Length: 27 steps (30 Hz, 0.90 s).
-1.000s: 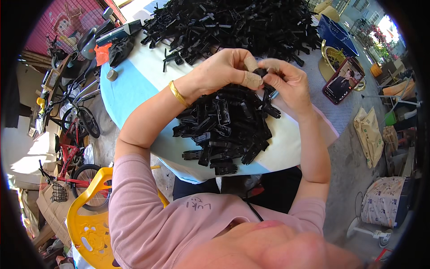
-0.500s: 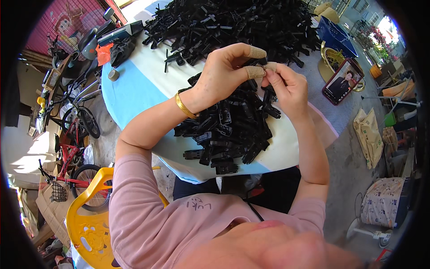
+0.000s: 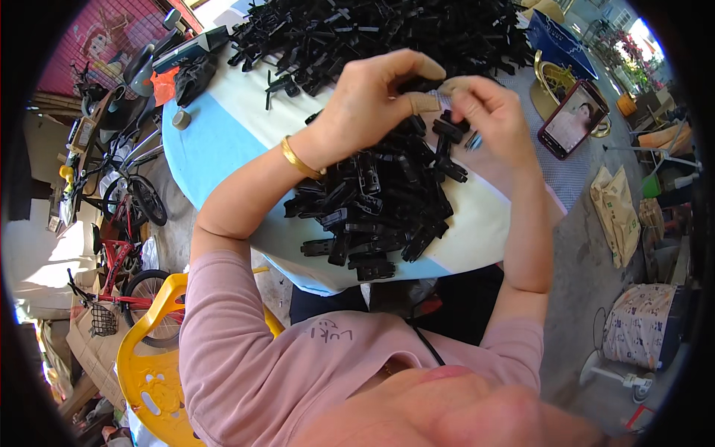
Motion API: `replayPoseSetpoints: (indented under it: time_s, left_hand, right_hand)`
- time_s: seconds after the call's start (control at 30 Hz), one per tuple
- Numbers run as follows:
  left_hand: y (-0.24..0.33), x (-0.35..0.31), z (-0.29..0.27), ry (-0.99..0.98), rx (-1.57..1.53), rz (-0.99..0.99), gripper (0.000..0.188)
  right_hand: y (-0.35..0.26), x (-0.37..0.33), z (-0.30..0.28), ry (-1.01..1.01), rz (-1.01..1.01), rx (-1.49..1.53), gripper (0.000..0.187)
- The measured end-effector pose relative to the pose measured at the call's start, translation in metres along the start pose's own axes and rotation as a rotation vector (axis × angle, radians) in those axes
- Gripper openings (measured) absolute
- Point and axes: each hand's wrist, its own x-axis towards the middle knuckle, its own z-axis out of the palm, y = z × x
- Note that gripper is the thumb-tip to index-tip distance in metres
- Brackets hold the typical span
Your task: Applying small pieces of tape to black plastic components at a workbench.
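A round table [image 3: 223, 141] covered in a pale blue and cream cloth carries the work. A heap of black plastic parts [image 3: 372, 208] lies at its near edge, and a far larger pile of the same parts [image 3: 387, 30] fills the far side. Near the left rim sit a small round cap [image 3: 181, 119], what may be a dark glove [image 3: 195, 74], and a smartphone [image 3: 572, 119] at right.

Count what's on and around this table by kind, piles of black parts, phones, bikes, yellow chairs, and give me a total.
Piles of black plastic parts: 2 (near pile, far pile)
Phones: 1 (phone)
Bicycles: 2 (red bicycle, dark bicycle)
Yellow chairs: 1 (yellow chair)
Total: 6
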Motion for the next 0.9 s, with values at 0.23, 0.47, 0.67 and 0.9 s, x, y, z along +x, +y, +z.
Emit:
replayPoseSetpoints:
  time_s: [0.23, 0.47, 0.67, 0.9]
  left_hand:
    - [0.012, 0.005, -0.024, -0.647, 0.156, 0.193, 0.039]
    - [-0.023, 0.017, -0.038, -0.329, -0.115, -0.181, 0.024]
    - [-0.075, 0.038, -0.033, -0.204, 0.380, -0.146, 0.020]
    - [-0.093, 0.078, 0.018, -0.415, 1.245, 0.549, 0.031]
  right_hand:
    - [0.039, 0.010, -0.033, -0.143, 0.163, -0.859, 0.030]
    - [0.043, 0.017, -0.034, -0.264, 0.284, -0.881, 0.030]
    - [0.073, 0.027, -0.031, 0.098, 0.077, -0.634, 0.029]
    - [0.087, 0.029, -0.036, 0.369, -0.007, -0.811, 0.023]
